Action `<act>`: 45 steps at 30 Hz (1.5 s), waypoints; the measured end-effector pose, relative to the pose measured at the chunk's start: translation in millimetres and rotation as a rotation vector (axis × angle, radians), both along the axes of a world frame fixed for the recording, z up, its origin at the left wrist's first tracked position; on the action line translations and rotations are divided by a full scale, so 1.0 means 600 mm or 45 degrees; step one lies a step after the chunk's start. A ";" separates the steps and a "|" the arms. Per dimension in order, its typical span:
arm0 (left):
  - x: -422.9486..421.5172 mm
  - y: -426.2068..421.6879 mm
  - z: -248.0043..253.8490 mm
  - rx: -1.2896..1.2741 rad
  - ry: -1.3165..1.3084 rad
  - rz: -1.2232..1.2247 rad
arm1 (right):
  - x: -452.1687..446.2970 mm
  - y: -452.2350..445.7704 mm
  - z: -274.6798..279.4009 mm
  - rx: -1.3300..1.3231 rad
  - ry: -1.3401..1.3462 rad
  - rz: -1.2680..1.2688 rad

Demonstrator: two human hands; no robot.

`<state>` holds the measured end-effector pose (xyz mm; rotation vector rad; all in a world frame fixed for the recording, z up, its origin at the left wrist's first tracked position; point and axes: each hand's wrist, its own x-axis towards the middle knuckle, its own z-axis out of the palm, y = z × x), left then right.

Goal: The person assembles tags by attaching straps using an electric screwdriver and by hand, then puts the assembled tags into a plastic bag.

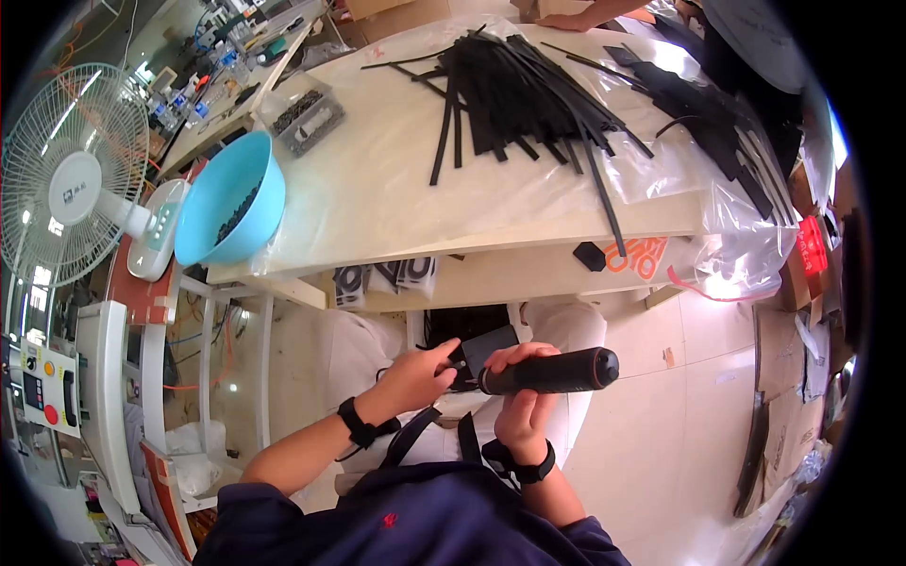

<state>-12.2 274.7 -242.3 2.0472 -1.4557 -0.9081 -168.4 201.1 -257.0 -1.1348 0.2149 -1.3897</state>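
My right hand (pixel 522 407) is wrapped round a thick black cylinder (pixel 557 372) with a tapered end and a thin orange ring, lying nearly level and pointing right. Just left of its near end is my left hand (pixel 415 381), index finger stretched forward and the other fingers curled; whatever they pinch is too small to make out. A dark flat rectangular piece (pixel 492 343) shows beyond the fingertips, partly hidden by the hands. Both hands are above my lap, below the table's front edge.
On the white table (pixel 368 179) lie a pile of black strips (pixel 528 94), a blue bowl (pixel 234 203) of small dark parts and a clear parts box (pixel 307 121). A fan (pixel 75 179) stands left. Another person's arm (pixel 590 16) reaches over the far edge.
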 end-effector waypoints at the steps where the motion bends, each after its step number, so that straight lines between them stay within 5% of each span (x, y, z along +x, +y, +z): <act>1: 0.007 -0.010 0.001 -0.053 -0.312 -0.103 | -0.003 -0.007 -0.009 0.013 -0.004 0.002; 5: 0.011 -0.073 0.070 -0.194 0.114 -0.083 | -0.018 -0.029 -0.045 0.096 0.046 -0.060; 13: -0.067 -0.317 0.316 -0.515 -0.347 -0.616 | -0.015 -0.068 -0.128 0.548 -0.112 0.072; 18: -0.093 -0.605 0.322 -0.801 -1.099 -0.880 | -0.026 -0.086 -0.162 0.714 -0.076 0.118; 26: -0.184 -0.950 0.252 -0.725 -1.429 -0.891 | -0.033 -0.102 -0.170 0.808 -0.065 0.173; 33: -0.169 -0.976 0.214 -0.785 -1.185 -0.984 | -0.046 -0.105 -0.169 0.819 -0.042 0.207; 45: -0.090 -0.891 0.334 -0.700 -1.163 -1.013 | -0.045 -0.101 -0.165 0.858 -0.074 0.228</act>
